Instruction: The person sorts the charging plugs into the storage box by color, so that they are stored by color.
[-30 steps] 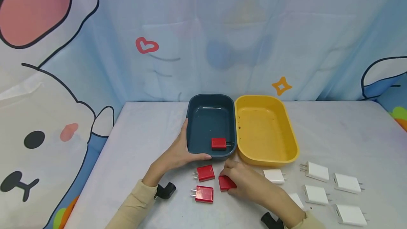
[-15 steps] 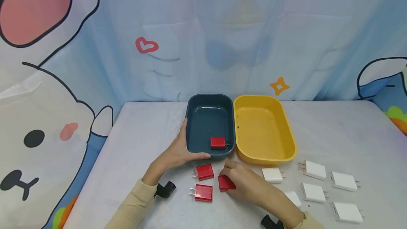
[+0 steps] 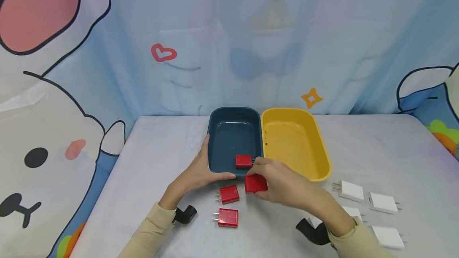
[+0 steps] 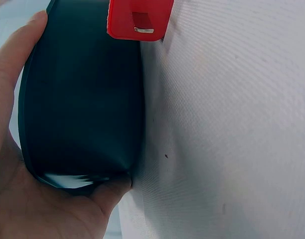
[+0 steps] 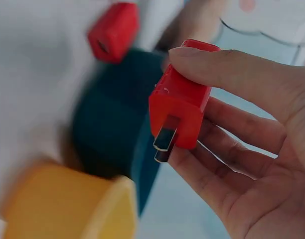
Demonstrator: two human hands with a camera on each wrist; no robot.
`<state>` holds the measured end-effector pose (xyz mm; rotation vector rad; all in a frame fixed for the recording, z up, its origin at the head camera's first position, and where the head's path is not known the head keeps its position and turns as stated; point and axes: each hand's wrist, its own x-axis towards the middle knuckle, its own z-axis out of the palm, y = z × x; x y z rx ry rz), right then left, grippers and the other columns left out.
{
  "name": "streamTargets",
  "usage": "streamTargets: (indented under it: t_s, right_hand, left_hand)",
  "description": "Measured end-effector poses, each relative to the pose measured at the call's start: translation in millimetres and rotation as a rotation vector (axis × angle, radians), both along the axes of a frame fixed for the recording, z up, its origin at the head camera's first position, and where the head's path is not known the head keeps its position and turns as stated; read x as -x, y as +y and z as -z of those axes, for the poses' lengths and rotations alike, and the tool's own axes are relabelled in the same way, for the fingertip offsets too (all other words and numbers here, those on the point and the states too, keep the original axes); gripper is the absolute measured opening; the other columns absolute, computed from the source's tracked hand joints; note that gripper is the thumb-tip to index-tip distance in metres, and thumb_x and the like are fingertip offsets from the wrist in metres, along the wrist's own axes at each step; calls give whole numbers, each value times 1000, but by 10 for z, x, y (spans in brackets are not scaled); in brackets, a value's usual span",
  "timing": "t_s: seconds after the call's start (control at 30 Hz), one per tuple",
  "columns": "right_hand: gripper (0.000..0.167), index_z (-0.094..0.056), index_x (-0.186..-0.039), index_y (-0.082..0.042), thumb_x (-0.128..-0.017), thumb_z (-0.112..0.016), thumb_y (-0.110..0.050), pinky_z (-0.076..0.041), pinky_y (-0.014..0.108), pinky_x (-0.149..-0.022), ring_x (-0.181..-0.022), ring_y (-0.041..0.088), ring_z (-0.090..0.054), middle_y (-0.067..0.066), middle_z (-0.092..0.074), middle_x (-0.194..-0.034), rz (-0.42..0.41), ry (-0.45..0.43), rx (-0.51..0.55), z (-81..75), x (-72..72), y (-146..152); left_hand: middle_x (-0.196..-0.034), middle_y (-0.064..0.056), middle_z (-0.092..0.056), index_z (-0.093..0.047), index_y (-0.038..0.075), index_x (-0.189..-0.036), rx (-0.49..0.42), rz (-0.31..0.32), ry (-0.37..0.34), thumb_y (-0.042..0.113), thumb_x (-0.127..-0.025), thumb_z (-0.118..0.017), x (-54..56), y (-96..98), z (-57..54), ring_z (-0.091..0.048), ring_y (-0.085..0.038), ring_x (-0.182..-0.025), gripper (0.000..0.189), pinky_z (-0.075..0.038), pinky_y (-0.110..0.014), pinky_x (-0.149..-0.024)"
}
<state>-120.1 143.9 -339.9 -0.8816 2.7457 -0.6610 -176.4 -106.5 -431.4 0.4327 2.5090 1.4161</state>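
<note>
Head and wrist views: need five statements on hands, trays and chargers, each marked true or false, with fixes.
1. The right hand holds a red charger. True.
2. The yellow tray stands to the left of the dark blue tray. False: the yellow tray stands to the right of the dark blue tray.
3. The left hand touches the dark blue tray. True.
4. The white chargers lie in the yellow tray. False: the white chargers in view lie on the table.
5. The right wrist view shows the held charger's metal prongs. True.
</note>
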Motion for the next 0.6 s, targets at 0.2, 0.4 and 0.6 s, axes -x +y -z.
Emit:
streamTargets:
  t_s: [0.2, 0.4, 0.6]
  right_hand:
    - [38, -76, -115, 1, -81, -91, -7, -60, 30, -77, -90, 20, -62, 7, -67, -102, 57, 82, 92, -181, 428, -33]
    - [39, -72, -117, 8, -84, -88, -4, -63, 37, -80, -92, 28, -67, 15, -68, -105, 95, 108, 164, -70, 825, -154]
    - [39, -72, -117, 8, -84, -88, -4, -63, 37, -82, -95, 30, -65, 16, -68, -106, 138, 78, 112, 181, 990, -221]
  left_hand:
    - [-174, -10, -10, 6, 14, -168, 6, 10, -1, 41, -81, -87, 10, -20, -19, -18, -35, -157, 130, -33, -63, -119]
    - [-174, -9, -10, 5, 14, -168, 3, 1, -19, 42, -81, -87, 19, -20, -14, -18, -35, -157, 130, -34, -63, -118]
    - [-173, -8, -12, 5, 15, -168, -2, 15, -21, 39, -81, -87, 14, -1, -1, -20, -34, -156, 129, -38, -61, -116]
